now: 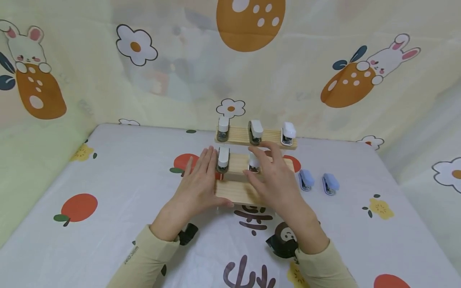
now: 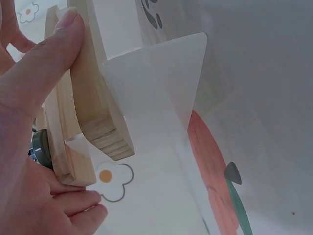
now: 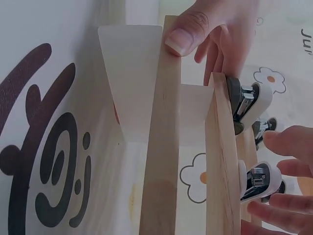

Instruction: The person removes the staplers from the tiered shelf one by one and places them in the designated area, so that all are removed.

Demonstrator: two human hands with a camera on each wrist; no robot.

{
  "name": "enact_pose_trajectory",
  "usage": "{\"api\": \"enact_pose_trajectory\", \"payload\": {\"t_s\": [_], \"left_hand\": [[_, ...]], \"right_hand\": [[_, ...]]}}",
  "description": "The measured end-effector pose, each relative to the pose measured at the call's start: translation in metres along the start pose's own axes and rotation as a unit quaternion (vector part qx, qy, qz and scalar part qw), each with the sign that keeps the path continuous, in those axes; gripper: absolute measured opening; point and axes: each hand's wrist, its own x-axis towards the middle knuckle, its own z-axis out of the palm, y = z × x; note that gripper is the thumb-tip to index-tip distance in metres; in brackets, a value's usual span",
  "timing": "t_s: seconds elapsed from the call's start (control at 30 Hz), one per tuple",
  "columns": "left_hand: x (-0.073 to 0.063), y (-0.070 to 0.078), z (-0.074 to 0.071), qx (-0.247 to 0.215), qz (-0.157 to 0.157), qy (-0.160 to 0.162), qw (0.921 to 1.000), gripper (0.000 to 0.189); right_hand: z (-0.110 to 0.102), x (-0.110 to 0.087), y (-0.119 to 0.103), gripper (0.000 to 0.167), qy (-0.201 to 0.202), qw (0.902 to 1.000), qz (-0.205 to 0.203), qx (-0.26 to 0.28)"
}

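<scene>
Here, left fingers [image 2: 55, 46] on grainy wood [image 2: 101, 120]

Fruit-print tabletop [image 1: 119, 172] under tiered wooden rack [image 1: 237, 163] and two blue staplers [image 1: 306, 179]

Head view: set high, facing forward and down from well back, it takes in the counter [image 1: 119, 228], the printed backdrop [image 1: 180, 84], the left hand [image 1: 196, 188], the right hand [image 1: 274, 180] and the tiered wooden rack [image 1: 235, 193]. Left wrist view: close-range, turned sideways, toward the rack's left end. Right wrist view: also close, turned sideways the opposite way, facing the rack and the left hand. Both wrist views share the lowest plank [image 3: 161, 147] and left thumb [image 3: 183, 38].
</scene>
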Motion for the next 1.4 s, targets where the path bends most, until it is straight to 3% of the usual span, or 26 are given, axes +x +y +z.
{"api": "enact_pose_trajectory", "payload": {"t_s": [0.43,0.77,1.13,1.4], "left_hand": [[0.001,0.001,0.001,-0.006,-0.003,-0.003,1.0000,0.145],[0.001,0.002,0.002,-0.004,-0.003,-0.008,1.0000,0.146],[0.003,0.001,0.000,-0.005,-0.003,-0.009,0.9999,0.146],[0.002,0.000,0.001,-0.002,-0.004,-0.008,1.0000,0.146]], "right_hand": [[0.006,0.005,0.005,0.062,0.029,0.9995,-0.005,0.013],[0.012,0.005,0.004,0.050,0.046,0.9986,0.012,0.024],[0.017,0.005,0.004,0.042,0.037,0.9993,-0.006,-0.004],[0.013,0.005,0.005,0.036,0.031,0.9994,-0.005,0.013]]}}
